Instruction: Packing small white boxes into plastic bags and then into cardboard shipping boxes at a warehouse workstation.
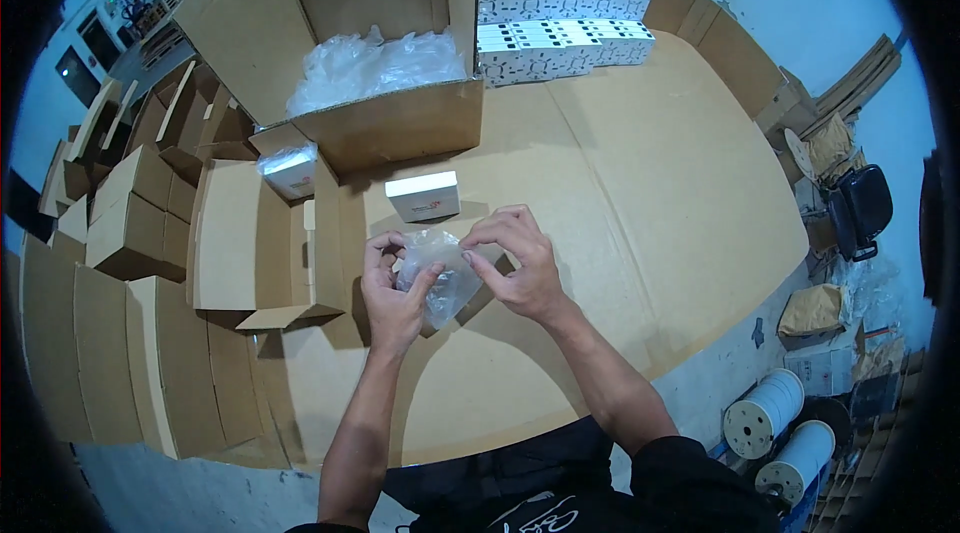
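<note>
A clear plastic bag point(447, 283) is held between my two hands, over the cardboard-covered table. My left hand point(395, 288) grips its left side, thumb across the front. With thumb and index finger, my right hand point(515, 268) pinches the bag's upper right edge. Just beyond the hands a small white box point(423, 197) lies on the table. To the left stands an open brown carton point(318, 263), with a white box in clear plastic point(290, 173) at its far end.
A large open carton point(400, 128) full of clear bags point(375, 68) stands behind. Stacked patterned white boxes point(565, 43) line the far side. Several empty cartons point(150, 213) crowd the left. Cable spools point(765, 413) and a dark chair point(862, 208) are on the floor to the right.
</note>
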Demonstrator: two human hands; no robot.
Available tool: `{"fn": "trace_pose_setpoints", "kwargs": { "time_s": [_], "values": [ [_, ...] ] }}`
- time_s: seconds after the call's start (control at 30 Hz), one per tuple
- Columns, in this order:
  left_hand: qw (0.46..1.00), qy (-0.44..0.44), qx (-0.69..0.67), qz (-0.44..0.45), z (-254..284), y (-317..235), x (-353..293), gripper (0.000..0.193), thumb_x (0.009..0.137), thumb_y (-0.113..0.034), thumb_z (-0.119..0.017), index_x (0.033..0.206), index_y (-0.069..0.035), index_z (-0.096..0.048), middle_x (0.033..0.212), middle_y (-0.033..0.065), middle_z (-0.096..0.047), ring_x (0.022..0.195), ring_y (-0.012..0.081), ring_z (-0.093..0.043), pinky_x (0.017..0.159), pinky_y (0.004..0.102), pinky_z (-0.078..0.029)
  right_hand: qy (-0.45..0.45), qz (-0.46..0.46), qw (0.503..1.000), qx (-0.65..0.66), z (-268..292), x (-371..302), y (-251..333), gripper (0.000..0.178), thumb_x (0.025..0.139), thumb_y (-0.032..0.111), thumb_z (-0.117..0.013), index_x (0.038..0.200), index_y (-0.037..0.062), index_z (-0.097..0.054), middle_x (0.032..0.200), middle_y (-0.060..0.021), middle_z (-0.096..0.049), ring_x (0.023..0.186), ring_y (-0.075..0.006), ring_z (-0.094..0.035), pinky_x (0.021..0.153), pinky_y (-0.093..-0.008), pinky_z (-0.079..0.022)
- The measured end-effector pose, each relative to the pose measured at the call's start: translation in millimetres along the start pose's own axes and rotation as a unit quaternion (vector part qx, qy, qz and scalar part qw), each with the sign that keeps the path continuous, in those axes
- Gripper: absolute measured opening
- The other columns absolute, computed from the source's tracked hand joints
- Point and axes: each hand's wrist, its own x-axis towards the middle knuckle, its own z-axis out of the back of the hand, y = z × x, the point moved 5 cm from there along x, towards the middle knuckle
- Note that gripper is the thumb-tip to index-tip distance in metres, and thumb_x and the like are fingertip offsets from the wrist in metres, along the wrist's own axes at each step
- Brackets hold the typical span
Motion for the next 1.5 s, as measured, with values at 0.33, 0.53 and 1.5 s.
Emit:
{"fn": "trace_pose_setpoints", "kwargs": {
  "time_s": [0.33,0.53,1.5],
  "values": [
    [0.993,0.092,0.024,0.065,-9.3,-2.1,-1.0,0.059,0.08,-0.003,-0.087,0.125,-0.004,-0.049,0.112,0.0106,-0.066,0.103,0.0145,-0.065,0.081,0.0286,-0.058,-0.012,-0.086,0.994,0.065,-6.9,1.3,-16.3,0.012,0.081,0.005,-0.078,0.092,0.0064,-0.072,0.119,-0.0114,-0.061,0.109,-0.0294,-0.058,0.095,-0.0429,-0.047],
    [0.997,-0.007,0.024,0.072,7.0,10.4,-0.6,0.042,0.087,-0.013,-0.084,0.119,0.0,-0.061,0.109,0.0091,-0.071,0.098,0.0135,-0.067,0.084,0.0292,-0.056,-0.138,-0.229,0.866,0.422,-24.4,-9.0,-23.0,0.039,0.091,0.001,-0.074,0.126,0.0016,-0.056,0.121,-0.0109,-0.06,0.106,-0.0144,-0.061,0.08,-0.029,-0.054],
    [0.997,0.036,0.037,0.052,2.3,3.1,-1.6,0.015,0.106,-0.019,-0.062,0.108,-0.004,-0.06,0.09,-0.0016,-0.061,0.085,0.0041,-0.054,0.073,0.023,-0.046,-0.023,-0.336,0.884,0.325,-27.9,-18.2,-23.5,0.027,0.097,0.015,-0.072,0.118,0.0007,-0.064,0.089,-0.0021,-0.068,0.076,-0.0081,-0.062,0.069,-0.0258,-0.052]
  ]
}}
